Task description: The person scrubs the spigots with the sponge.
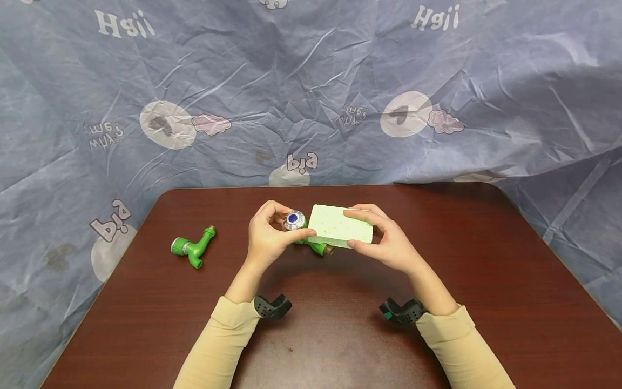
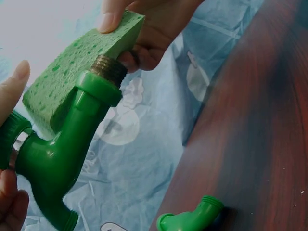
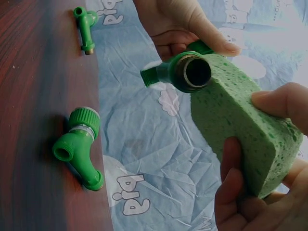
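Note:
My left hand (image 1: 270, 235) grips a green plastic faucet (image 1: 318, 248) by its silver, blue-centred cap (image 1: 293, 220), above the middle of the brown table (image 1: 486, 281). My right hand (image 1: 385, 242) pinches a light green sponge (image 1: 340, 226) between thumb and fingers. The sponge lies against the faucet's side. In the left wrist view the faucet (image 2: 62, 159) points its brass threaded end (image 2: 109, 70) along the sponge (image 2: 67, 72). The right wrist view shows the sponge (image 3: 236, 120) beside the faucet's open metal mouth (image 3: 195, 72).
A second green faucet (image 1: 193, 248) lies on the table to the left, also seen as the spare faucet (image 3: 79, 144) and the spare faucet (image 2: 192, 219). Another small green faucet (image 3: 85, 26) shows farther off. A crumpled blue printed cloth (image 1: 311, 92) hangs behind the table.

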Action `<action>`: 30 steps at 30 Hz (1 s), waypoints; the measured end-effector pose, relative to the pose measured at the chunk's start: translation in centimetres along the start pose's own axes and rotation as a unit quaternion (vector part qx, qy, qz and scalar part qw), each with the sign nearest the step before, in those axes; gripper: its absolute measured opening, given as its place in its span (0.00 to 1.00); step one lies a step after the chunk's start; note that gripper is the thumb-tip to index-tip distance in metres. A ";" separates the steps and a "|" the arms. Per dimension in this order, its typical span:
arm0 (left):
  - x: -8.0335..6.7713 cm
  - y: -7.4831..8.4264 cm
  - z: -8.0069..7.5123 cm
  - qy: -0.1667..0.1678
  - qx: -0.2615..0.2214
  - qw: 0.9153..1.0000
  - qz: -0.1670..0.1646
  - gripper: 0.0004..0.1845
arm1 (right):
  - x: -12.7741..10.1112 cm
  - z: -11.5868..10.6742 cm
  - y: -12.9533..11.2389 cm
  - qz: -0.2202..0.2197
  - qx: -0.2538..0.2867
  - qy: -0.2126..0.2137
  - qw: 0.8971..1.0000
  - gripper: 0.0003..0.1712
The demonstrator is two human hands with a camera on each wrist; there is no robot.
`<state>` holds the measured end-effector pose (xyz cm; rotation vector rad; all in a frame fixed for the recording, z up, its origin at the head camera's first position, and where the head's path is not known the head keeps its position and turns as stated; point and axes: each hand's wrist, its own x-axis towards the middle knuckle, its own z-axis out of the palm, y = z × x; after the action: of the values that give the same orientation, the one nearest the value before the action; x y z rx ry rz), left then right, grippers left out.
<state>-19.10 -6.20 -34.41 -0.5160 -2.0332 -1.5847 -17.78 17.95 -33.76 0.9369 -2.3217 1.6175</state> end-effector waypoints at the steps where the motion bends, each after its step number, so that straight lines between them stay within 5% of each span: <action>1: -0.1 0.0 0.1 0.003 0.006 1.000 0.002 0.23 | 0.0 -0.1 -0.4 0.004 -0.009 -0.004 1.000 0.29; 9: -0.1 -3.5 0.8 0.030 0.041 0.999 -0.009 0.26 | -0.2 -1.2 1.0 0.005 0.006 -0.011 1.000 0.30; 18: 0.2 -3.8 0.3 0.058 0.066 0.996 -0.021 0.25 | -0.2 -1.0 2.5 0.010 0.029 0.005 1.000 0.31; 30: 0.5 -4.8 -0.4 0.078 0.033 0.996 -0.036 0.23 | 0.0 -1.7 -0.6 -0.003 0.001 0.069 0.998 0.29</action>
<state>-22.27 -7.76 -37.76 -0.2893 -1.9981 -1.5419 -17.77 19.31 -32.62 0.8041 -2.2227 1.6275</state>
